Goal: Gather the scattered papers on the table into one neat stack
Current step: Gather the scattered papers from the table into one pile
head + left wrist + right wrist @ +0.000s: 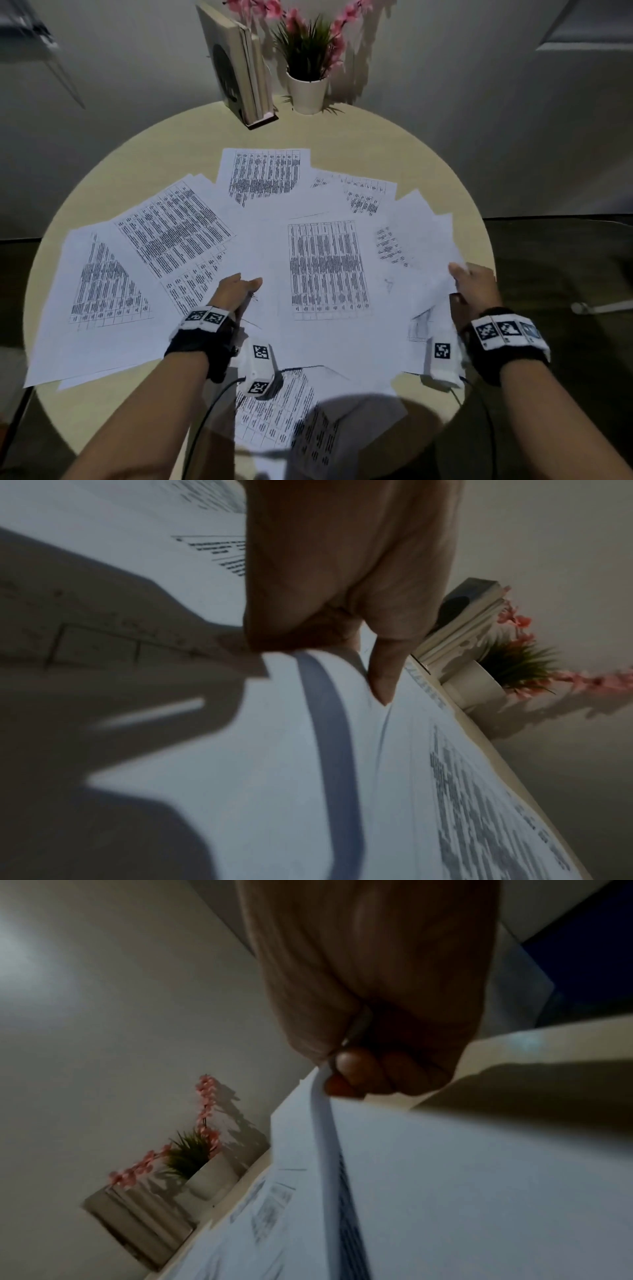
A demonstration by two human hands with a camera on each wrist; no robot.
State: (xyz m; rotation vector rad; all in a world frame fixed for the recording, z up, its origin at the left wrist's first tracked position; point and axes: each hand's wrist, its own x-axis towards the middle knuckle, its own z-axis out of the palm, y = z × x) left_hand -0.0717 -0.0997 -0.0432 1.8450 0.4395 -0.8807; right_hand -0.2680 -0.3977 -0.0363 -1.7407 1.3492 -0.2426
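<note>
Your right hand (pixel 474 291) pinches papers (pixel 325 267) at the table (pixel 342 137) edge; left hand (pixel 236 291) fingers hidden under sheets, grip unclear.

Head view overhead, wrist views close, sharing plant (pixel 307 65)

At the round table's (pixel 342 137) far edge stand two things just beside each other — a leaning set of pale books (pixel 239 68) in a holder and a white pot (pixel 307 92) of green leaves and pink blossoms.
</note>
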